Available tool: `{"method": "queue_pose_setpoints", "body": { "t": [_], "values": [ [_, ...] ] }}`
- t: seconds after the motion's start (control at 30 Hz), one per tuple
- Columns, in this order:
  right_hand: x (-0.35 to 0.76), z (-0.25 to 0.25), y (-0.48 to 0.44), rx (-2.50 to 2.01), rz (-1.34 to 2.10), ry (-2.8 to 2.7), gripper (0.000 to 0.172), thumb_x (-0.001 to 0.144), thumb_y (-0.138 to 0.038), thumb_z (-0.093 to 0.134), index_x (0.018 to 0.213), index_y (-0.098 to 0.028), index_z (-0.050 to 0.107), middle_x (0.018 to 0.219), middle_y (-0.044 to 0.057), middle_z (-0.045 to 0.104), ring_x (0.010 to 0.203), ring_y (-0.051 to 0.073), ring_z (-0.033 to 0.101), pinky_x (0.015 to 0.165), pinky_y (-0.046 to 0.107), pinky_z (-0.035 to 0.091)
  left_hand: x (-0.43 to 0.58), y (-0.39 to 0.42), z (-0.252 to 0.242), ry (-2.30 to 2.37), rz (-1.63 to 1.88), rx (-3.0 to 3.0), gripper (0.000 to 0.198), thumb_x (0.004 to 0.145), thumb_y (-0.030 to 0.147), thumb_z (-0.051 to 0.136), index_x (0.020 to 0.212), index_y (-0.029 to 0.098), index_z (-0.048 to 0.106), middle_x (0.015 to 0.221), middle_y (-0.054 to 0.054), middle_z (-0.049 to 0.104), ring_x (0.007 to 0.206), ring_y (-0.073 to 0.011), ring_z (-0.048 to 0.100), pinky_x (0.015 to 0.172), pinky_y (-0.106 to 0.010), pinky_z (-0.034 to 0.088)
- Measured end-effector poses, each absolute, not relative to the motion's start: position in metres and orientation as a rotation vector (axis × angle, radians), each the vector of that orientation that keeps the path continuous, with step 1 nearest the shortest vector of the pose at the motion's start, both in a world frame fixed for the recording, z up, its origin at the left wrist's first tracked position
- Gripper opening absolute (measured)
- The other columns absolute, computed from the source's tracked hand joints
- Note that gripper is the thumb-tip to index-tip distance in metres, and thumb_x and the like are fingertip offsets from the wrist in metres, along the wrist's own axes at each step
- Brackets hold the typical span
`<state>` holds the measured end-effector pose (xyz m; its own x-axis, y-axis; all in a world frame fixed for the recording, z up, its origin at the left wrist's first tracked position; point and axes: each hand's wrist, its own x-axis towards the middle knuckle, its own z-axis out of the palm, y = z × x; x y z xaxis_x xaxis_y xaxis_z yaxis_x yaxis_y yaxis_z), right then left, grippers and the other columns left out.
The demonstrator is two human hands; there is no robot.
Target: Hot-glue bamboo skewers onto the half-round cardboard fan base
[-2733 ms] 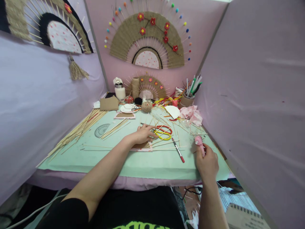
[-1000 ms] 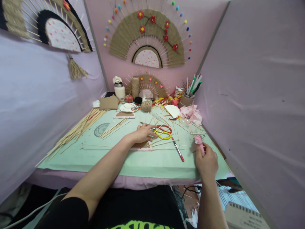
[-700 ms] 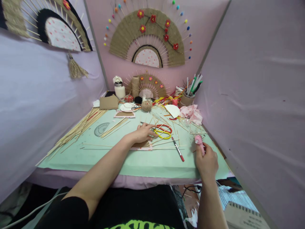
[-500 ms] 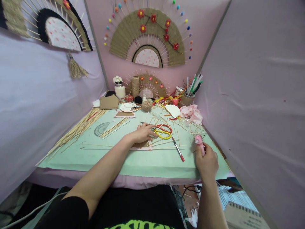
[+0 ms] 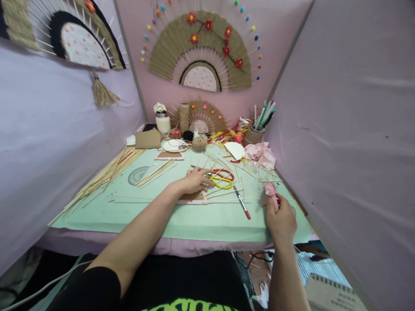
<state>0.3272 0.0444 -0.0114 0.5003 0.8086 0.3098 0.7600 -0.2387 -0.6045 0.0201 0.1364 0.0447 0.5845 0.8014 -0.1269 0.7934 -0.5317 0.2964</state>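
Note:
My left hand [image 5: 193, 181] lies flat, fingers stretched out, on a brown cardboard piece [image 5: 192, 198] with thin wooden sticks fanned out from it on the green cutting mat [image 5: 142, 214]. Its fingertips reach the red and yellow scissors [image 5: 222, 178]. My right hand [image 5: 281, 219] is wrapped round a pink glue gun [image 5: 271, 194] near the mat's right edge, its tip pointing away from me. A red pen [image 5: 242, 203] lies between the two hands.
Long bamboo sticks [image 5: 103, 176] are piled along the left of the mat. At the back stand a twine ball [image 5: 199, 143], a thermos [image 5: 163, 121], a pen cup [image 5: 254, 134], pink fabric [image 5: 262, 156] and a white half-disc [image 5: 235, 151]. Cloth walls close in on three sides.
Almost nothing differs; both hands keep their places and only the camera view has shifted very slightly.

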Motion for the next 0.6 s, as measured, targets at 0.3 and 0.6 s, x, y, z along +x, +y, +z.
{"method": "queue_pose_setpoints", "body": {
  "t": [0.3, 0.6],
  "values": [
    [0.3275, -0.0107, 0.0445, -2.036, 0.088, -1.295, 0.064, 0.087, -0.056, 0.036, 0.124, -0.011, 0.062, 0.111, 0.022, 0.066, 0.104, 0.034, 0.052, 0.078, 0.040, 0.039, 0.0196, 0.1364, 0.0435, 1.300, 0.055, 2.490, 0.035, 0.089, 0.025, 0.065, 0.119, 0.043, 0.070, 0.159, 0.005, 0.036, 0.130, -0.0322, 0.034, 0.097, -0.045, 0.034],
    [0.3286, -0.0134, 0.0445, -2.010, 0.050, -1.304, 0.065, 0.090, -0.059, 0.034, 0.125, -0.012, 0.062, 0.107, 0.021, 0.066, 0.100, 0.033, 0.053, 0.079, 0.039, 0.040, 0.0201, 0.1367, 0.0449, 1.305, 0.027, 2.487, 0.034, 0.090, 0.028, 0.065, 0.119, 0.043, 0.069, 0.159, 0.006, 0.035, 0.131, -0.0320, 0.033, 0.099, -0.047, 0.033]
  ]
}}
